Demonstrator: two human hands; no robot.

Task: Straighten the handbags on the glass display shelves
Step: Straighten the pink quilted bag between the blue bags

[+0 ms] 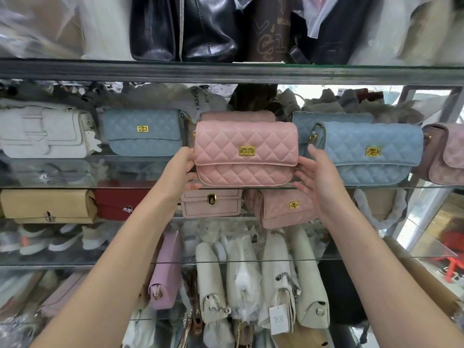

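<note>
A pink quilted handbag [246, 153] with a gold clasp stands upright at the front of the middle glass shelf [376, 188]. My left hand [182, 167] grips its left end and my right hand [317, 175] cups its right end with fingers spread against it. Behind it a second pink bag [236, 116] shows only its top. A blue quilted bag [371, 153] stands just right of my right hand, another blue quilted bag [144, 133] sits further back on the left, and a white bag [45, 131] is at the far left.
The shelf above [226, 71] holds black leather bags [180, 28]. The shelf below carries a tan bag [47, 205], a red bag [120, 203] and two small pink bags [283, 208]. Cream bags [251, 280] in plastic hang lower. A mauve bag [444, 154] sits far right.
</note>
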